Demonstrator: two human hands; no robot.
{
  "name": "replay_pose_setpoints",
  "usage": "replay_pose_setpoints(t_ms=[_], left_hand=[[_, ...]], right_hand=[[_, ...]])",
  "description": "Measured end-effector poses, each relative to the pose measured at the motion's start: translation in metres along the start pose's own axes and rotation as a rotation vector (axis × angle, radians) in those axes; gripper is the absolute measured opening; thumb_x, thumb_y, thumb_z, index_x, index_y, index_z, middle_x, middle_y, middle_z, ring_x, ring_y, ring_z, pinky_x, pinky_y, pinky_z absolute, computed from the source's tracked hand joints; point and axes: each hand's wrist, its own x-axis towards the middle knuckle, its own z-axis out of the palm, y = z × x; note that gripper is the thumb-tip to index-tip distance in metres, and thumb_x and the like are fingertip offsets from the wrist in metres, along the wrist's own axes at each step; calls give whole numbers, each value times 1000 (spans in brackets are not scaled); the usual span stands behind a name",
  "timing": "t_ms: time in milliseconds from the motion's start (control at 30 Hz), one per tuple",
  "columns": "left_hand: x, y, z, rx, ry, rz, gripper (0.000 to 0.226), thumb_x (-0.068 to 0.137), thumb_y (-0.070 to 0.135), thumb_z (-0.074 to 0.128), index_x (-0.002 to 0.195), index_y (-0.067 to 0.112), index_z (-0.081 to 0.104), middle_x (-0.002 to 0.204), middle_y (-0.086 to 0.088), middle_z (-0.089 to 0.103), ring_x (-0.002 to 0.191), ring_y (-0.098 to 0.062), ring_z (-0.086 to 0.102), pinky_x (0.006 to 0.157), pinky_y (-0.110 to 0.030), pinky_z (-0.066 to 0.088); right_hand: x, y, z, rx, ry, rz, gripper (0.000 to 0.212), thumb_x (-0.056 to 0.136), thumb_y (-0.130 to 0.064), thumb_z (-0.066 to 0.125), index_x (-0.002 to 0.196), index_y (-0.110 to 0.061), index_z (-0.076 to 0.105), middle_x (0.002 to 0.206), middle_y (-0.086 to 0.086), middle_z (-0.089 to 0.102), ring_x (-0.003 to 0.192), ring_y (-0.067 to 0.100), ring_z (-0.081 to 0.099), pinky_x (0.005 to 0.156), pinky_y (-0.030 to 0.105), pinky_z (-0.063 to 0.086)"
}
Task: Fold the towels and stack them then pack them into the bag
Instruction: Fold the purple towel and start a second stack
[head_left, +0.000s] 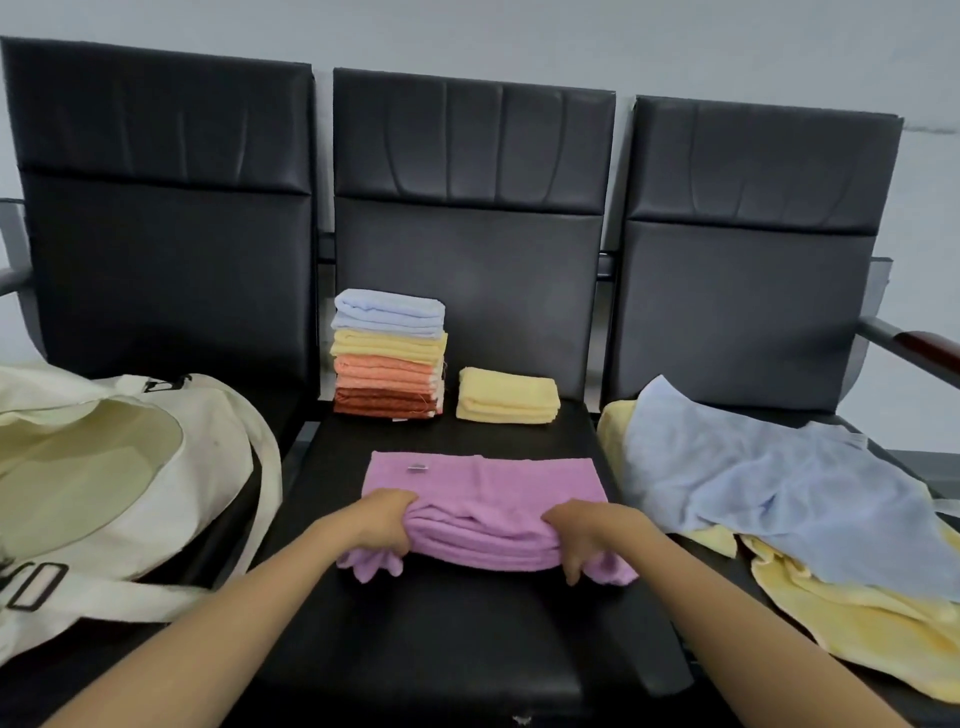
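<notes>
Head view: the purple towel (485, 499) lies on the middle seat (441, 639) of a row of three black padded chairs. Its near edge is bunched into layers. The left hand (387, 525) grips that edge at the left end and the right hand (587, 535) at the right end, the fingers of both curled round the cloth.

Taking the purple towel as the dial's centre, a cream canvas bag (218, 457) slumps on the left seat at 9 o'clock. Its mouth gapes open and shows pale lining inside.

At 11 o'clock a stack of folded towels (389, 353) stands against the backrest, blue on top, then yellow, orange and rust. At 12 to 1 o'clock, just beside the stack, sits a single folded yellow towel (508, 396).

At 3 o'clock, on the right seat, a loose blue towel (779, 488) is spread over a loose yellow towel (857, 629). A grey wall (467, 31) runs behind the chairs, and an armrest (914, 348) shows at the far right.
</notes>
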Motion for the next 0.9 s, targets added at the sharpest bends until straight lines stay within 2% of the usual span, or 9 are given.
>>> replay_pose_setpoints(t_ms=[133,200,300,433,500,600,667,767,900], left_hand=[[-7,0,-11,-4,-202,11,52,61,27,85,109,25,65,105,4,71,96,-16,67,89,-38,56],[-8,1,-17,37,-266,12,66,54,45,86,112,26,63,105,9,69,99,-12,65,92,-34,54],[-3,-1,-21,29,-131,43,63,66,65,73,113,26,57,103,12,60,95,-8,58,87,-28,49],[7,-5,-19,-148,113,114,34,93,48,54,83,17,62,85,3,60,76,-12,53,76,-33,44],[11,-8,-18,-166,148,129,24,89,41,63,95,18,63,96,0,61,86,-15,57,80,-34,46],[15,-11,-16,-165,163,127,34,81,37,73,109,24,57,105,2,55,94,-12,55,77,-25,46],[20,-14,-11,-140,269,117,30,83,31,72,107,26,55,105,1,54,95,-15,56,80,-27,49],[24,-20,-4,-50,472,162,19,84,25,71,97,30,59,106,5,51,98,-13,53,86,-28,49],[21,-23,-2,-119,369,253,12,85,34,70,93,26,68,97,7,63,88,-6,59,77,-21,50]], right_hand=[[2,11,-5,217,-145,-26,58,68,-39,83,115,-16,58,116,-1,61,107,22,56,83,29,48],[5,15,-9,297,-166,-46,68,65,-50,82,122,-22,56,126,-5,58,114,21,53,90,28,46],[11,22,-10,426,-67,-6,79,70,-65,71,135,-28,46,138,-6,45,125,20,45,103,33,40],[16,32,-7,563,76,22,62,85,-63,54,133,-25,51,131,-7,50,115,16,49,92,27,40],[20,34,-2,508,160,-24,41,89,-48,58,123,-25,57,117,-8,56,102,13,52,81,21,42],[31,40,4,624,338,-61,8,96,-28,51,101,-25,57,93,-8,56,89,14,54,67,18,39],[36,42,7,679,404,-6,12,98,-26,48,107,-22,55,99,-2,56,85,13,54,67,20,40],[44,46,20,472,503,104,22,94,-25,54,114,-20,48,107,2,50,93,18,51,74,25,41],[47,42,27,460,473,-71,12,88,-30,61,98,-25,55,103,-2,52,93,17,53,83,27,46]])
